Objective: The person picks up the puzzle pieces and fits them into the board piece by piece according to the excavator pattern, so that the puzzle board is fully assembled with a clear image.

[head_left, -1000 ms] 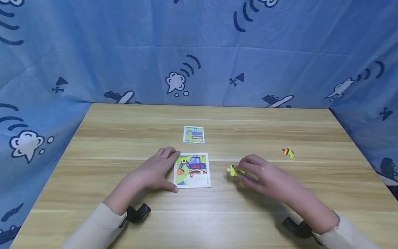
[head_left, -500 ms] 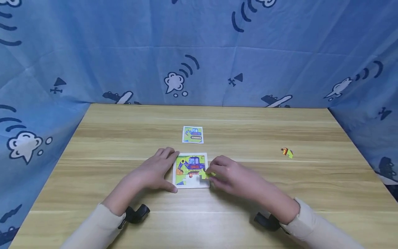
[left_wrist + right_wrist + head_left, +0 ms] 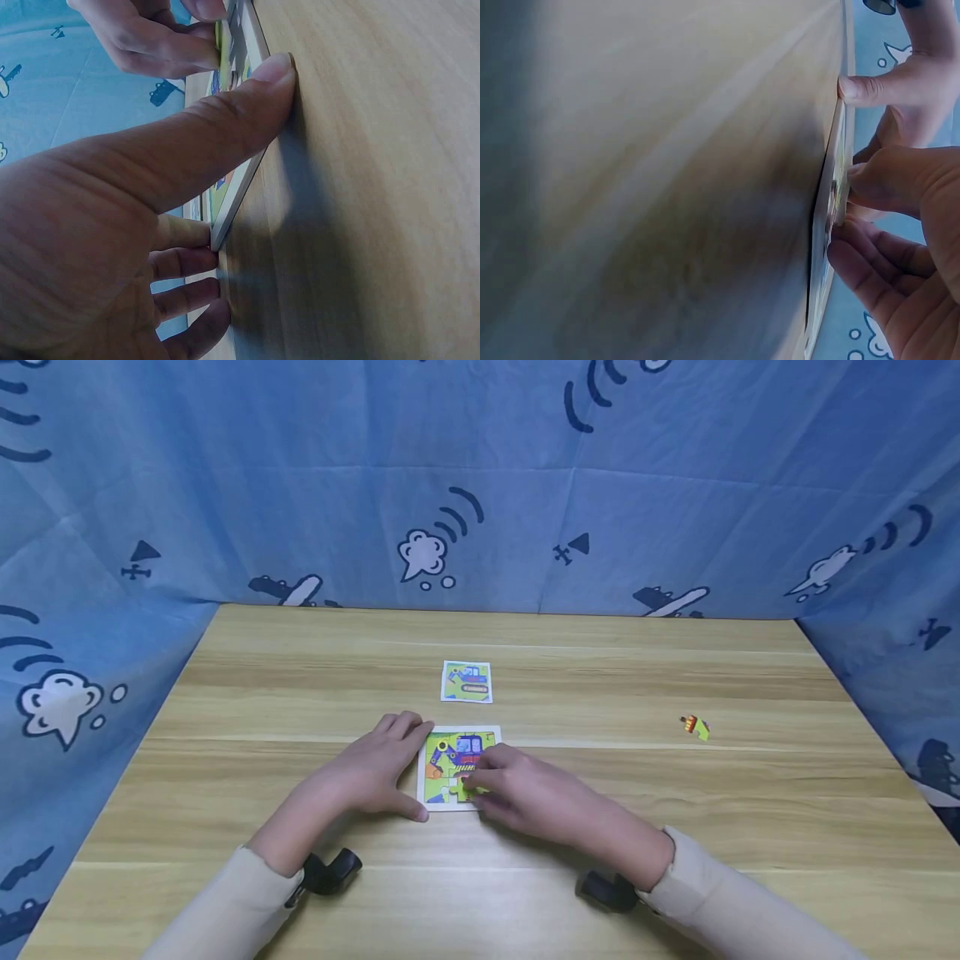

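Note:
A square jigsaw puzzle board point(image 3: 467, 728) with a white rim and a digger picture lies flat in front of me. My left hand point(image 3: 371, 774) holds its left side, thumb at the near corner and index finger at the far corner. In the left wrist view that thumb point(image 3: 225, 112) lies across the near edge. My right hand point(image 3: 536, 793) pinches a yellow-green puzzle piece point(image 3: 461, 792) over the board's lower part. The right fingers hide the board's lower right. In the right wrist view the thumb point(image 3: 885, 176) and fingertips meet at the board.
Behind the board lies a small card point(image 3: 467, 682) with the same digger picture. A loose puzzle piece point(image 3: 696, 727), red and yellow-green, lies at the far right. Blue printed cloth point(image 3: 510, 510) hangs behind and beside the wooden table point(image 3: 300, 643).
My right hand has moved left from the bare table to the board, carrying the yellow-green puzzle piece over its lower part. The left hand has stayed at the board's left side.

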A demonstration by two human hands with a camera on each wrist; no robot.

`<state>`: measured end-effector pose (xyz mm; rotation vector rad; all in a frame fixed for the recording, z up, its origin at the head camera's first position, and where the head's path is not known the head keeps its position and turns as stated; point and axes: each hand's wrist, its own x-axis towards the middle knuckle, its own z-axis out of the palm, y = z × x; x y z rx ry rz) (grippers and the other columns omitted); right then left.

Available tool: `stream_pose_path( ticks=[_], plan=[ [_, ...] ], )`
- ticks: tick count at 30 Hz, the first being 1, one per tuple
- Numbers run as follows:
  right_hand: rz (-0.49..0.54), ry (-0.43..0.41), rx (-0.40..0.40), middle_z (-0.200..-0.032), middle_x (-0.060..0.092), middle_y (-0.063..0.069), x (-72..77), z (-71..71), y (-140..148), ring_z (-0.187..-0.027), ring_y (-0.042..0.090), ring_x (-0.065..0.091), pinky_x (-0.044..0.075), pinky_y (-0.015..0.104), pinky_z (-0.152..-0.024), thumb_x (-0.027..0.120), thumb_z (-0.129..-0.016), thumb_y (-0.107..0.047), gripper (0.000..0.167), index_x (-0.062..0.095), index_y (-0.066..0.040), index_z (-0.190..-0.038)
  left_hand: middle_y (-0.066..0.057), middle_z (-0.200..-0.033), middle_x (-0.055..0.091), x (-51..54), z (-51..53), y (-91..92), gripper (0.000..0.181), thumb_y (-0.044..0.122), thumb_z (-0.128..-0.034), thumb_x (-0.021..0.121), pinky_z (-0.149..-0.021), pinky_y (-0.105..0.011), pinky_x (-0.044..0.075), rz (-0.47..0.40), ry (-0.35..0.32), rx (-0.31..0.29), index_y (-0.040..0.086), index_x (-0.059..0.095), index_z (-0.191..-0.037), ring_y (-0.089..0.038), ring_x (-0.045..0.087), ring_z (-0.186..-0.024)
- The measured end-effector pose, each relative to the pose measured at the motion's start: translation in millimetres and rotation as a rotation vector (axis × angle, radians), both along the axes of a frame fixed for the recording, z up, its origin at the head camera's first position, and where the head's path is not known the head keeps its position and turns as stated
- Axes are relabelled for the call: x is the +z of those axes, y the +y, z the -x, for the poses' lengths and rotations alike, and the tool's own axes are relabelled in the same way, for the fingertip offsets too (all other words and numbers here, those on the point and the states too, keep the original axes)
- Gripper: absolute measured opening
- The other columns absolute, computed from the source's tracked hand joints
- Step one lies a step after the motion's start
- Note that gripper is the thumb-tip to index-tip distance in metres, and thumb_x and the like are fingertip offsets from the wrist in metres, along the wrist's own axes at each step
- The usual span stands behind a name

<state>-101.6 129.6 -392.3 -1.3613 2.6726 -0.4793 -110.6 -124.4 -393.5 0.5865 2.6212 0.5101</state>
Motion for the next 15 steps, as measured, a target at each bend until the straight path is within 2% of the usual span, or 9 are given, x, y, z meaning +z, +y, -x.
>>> stream_pose_path(
  ticks=[7, 15],
  plan=[
    [-0.011, 0.038, 0.044, -0.111, 0.07, 0.006, 0.5, 1.1, -8, -0.099, 0.014, 0.068, 0.061, 0.026, -0.088, 0.076, -0.095, -0.017, 0.021, 0.079, -0.013, -0.115, -0.014, -0.167, 0.033, 1.2, -0.5, -0.2, 0.118, 0.048, -0.0754, 0.093, -0.126, -0.051, 0.038, -0.003, 0.0, 0.001, 0.005, 0.029, -0.165, -0.034, 0.032, -0.153],
    [-0.042, 0.085, 0.048, -0.103, 0.068, 0.003, -0.4, 0.0, -14, -0.093, 0.01, 0.064, 0.058, 0.02, -0.08, 0.077, -0.094, -0.016, 0.014, 0.08, -0.015, -0.107, -0.015, -0.166, 0.034, 3.3, -0.4, 0.8, 0.118, 0.048, -0.0755, 0.093, -0.126, -0.052, 0.038, -0.004, 0.006, -0.008, 0.004, 0.029, -0.165, -0.034, 0.033, -0.153]
  ],
)
